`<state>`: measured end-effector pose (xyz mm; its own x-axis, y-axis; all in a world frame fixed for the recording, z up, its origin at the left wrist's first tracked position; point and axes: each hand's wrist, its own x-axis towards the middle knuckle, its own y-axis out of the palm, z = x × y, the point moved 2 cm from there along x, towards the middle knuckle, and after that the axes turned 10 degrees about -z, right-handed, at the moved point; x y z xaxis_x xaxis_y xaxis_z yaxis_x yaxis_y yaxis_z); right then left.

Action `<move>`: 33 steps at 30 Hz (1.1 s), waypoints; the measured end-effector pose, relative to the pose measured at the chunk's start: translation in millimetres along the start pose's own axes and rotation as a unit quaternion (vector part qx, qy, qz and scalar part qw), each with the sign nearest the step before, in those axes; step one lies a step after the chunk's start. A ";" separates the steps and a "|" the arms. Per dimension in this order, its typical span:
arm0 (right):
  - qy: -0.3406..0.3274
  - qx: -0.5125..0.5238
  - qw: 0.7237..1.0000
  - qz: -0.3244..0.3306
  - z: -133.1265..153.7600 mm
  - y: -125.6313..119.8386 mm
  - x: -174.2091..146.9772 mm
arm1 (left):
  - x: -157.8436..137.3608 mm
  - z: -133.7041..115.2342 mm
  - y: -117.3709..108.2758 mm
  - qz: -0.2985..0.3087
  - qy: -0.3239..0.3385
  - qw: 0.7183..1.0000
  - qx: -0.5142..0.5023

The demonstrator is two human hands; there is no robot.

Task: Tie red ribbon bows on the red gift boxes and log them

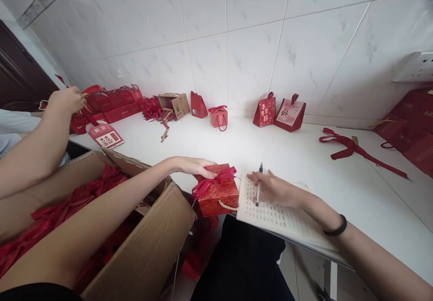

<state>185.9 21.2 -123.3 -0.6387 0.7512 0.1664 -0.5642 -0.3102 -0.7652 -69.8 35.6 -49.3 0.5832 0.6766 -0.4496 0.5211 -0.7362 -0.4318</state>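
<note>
Plainly, the red patterned, block-shaped gift box [218, 198] is held at the front edge of the white tabletop [294, 150], just left of the lined, handwritten paper pad [279, 217]. It is gripped by the left hand [199, 166], whose thumb is laid over the top; the other fingers are mostly hidden behind the box. By the right hand [274, 189], the fingers are partly spread above the pad, with a slim clear pen with a dark tip [259, 190] lying among them; how firmly it is pinched cannot be told.

The box is judged to be light, of stiff card that could be dented by a hard squeeze, and its glossy skin may be a little slippery. It is best taken by opposite side walls, with the crimson satin bow [228, 174] on top left uncrushed, or lifted by the cream twisted-cord handle [227, 206].

One patterned side is turned towards the wearer, with the bow uppermost; no clearly longer axis can be made out. The pen is pointed tip-first towards the wall.
</note>
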 end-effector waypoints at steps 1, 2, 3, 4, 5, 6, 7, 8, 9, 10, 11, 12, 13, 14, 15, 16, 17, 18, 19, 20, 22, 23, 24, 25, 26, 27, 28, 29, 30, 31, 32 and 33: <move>0.027 -0.021 0.999 -0.004 -6.2 -4.0 0.9 | 1.6 -1.2 4.4 -0.007 0.017 1.000 0.005; 0.058 -0.045 0.997 -0.009 -12.3 -8.7 1.4 | 3.5 -1.8 7.8 -0.017 0.032 0.999 0.008; 0.090 -0.070 0.993 -0.015 -18.1 -13.6 1.5 | 5.3 -2.0 10.3 -0.030 0.045 0.998 0.011; 0.123 -0.096 0.988 -0.022 -23.2 -18.5 1.0 | 6.8 -2.0 12.0 -0.041 0.056 0.997 0.016; 0.154 -0.120 0.980 -0.031 -27.6 -23.1 0.1 | 8.0 -2.0 13.2 -0.049 0.066 0.996 0.022; 0.184 -0.144 0.971 -0.045 -31.1 -27.4 -1.0 | 8.5 -2.2 14.1 -0.051 0.073 0.996 0.029; 0.208 -0.171 0.961 -0.061 -33.6 -31.4 -2.3 | 8.4 -2.7 14.8 -0.047 0.079 0.995 0.036; 0.230 -0.200 0.949 -0.078 -35.1 -35.2 -3.4 | 7.7 -3.6 15.1 -0.047 0.082 0.995 0.043; 0.246 -0.229 0.937 -0.098 -35.5 -38.7 -4.3 | 6.5 -5.2 15.0 -0.061 0.085 0.993 0.050; 0.253 -0.255 0.925 -0.123 -34.3 -42.3 -4.9 | 4.8 -7.5 14.5 -0.093 0.088 0.990 0.055; 0.252 -0.271 0.916 -0.156 -31.6 -45.7 -5.2 | 2.4 -10.5 14.1 -0.140 0.094 0.984 0.058; 0.242 -0.271 0.910 -0.197 -27.5 -48.8 -5.5 | -0.5 -14.2 14.2 -0.195 0.105 0.973 0.061; 0.221 -0.253 0.910 -0.244 -21.8 -51.1 -5.8 | -3.8 -18.2 15.3 -0.247 0.119 0.959 0.066; 0.189 -0.223 0.911 -0.290 -15.1 -52.3 -6.3 | -7.2 -21.9 17.4 -0.291 0.136 0.944 0.072; 0.149 -0.186 0.915 -0.325 -7.7 -51.9 -7.1 | -10.2 -25.0 20.4 -0.321 0.154 0.931 0.081; 0.105 -0.149 0.921 -0.345 -0.1 -49.7 -8.1 | -12.4 -27.2 23.7 -0.337 0.171 0.921 0.094; 0.062 -0.117 0.927 -0.351 7.0 -45.6 -9.3 | -13.8 -28.0 26.9 -0.341 0.185 0.915 0.107; 0.020 -0.097 0.933 -0.347 13.5 -40.0 -10.6 | -14.2 -27.4 29.3 -0.336 0.194 0.914 0.116; -0.020 -0.089 0.936 -0.341 19.2 -33.7 -11.9 | -13.7 -25.7 30.8 -0.320 0.200 0.918 0.120; -0.060 -0.093 0.934 -0.340 24.3 -27.3 -13.4 | -12.5 -23.3 31.4 -0.300 0.204 0.924 0.119; -0.149 -0.112 0.919 -0.349 33.4 -16.5 -15.5 | -9.7 -18.0 29.7 -0.262 0.212 0.936 0.105; -0.191 -0.118 0.906 -0.359 37.9 -13.5 -15.7 | -8.5 -16.0 28.1 -0.252 0.217 0.938 0.101; -0.224 -0.113 0.895 -0.369 42.6 -12.5 -14.9 | -7.6 -14.5 26.5 -0.245 0.223 0.938 0.103; -0.247 -0.100 0.889 -0.374 47.7 -13.6 -12.9 | -7.1 -13.6 25.3 -0.240 0.230 0.937 0.110; -0.262 -0.085 0.887 -0.370 53.5 -16.6 -9.5 | -6.8 -13.1 24.4 -0.235 0.235 0.935 0.120; -0.269 -0.076 0.891 -0.357 60.2 -21.0 -4.7 | -6.7 -12.9 24.0 -0.228 0.239 0.935 0.130; -0.268 -0.079 0.901 -0.331 67.7 -26.0 1.0 | -6.7 -12.7 23.8 -0.221 0.243 0.935 0.136; -0.261 -0.094 0.917 -0.288 75.6 -30.8 7.2 | -6.6 -12.4 23.6 -0.212 0.245 0.936 0.136; -0.251 -0.120 0.931 -0.235 83.6 -35.1 13.1 | -6.5 -11.9 23.5 -0.205 0.247 0.938 0.132; -0.239 -0.153 0.942 -0.177 91.1 -38.5 17.9 | -6.4 -11.4 23.3 -0.199 0.249 0.939 0.127; -0.228 -0.189 0.947 -0.127 97.9 -41.1 21.2 | -6.1 -10.9 23.1 -0.194 0.249 0.941 0.123; -0.221 -0.223 0.945 -0.089 103.8 -43.0 22.8 | -5.9 -10.5 22.8 -0.190 0.250 0.942 0.119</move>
<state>141.2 -8.8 -22.1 -0.7663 0.4213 0.4850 -0.4692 0.1486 -0.8705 -54.8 14.7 -48.3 0.6340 0.7542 0.1712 0.6313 -0.3768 -0.6778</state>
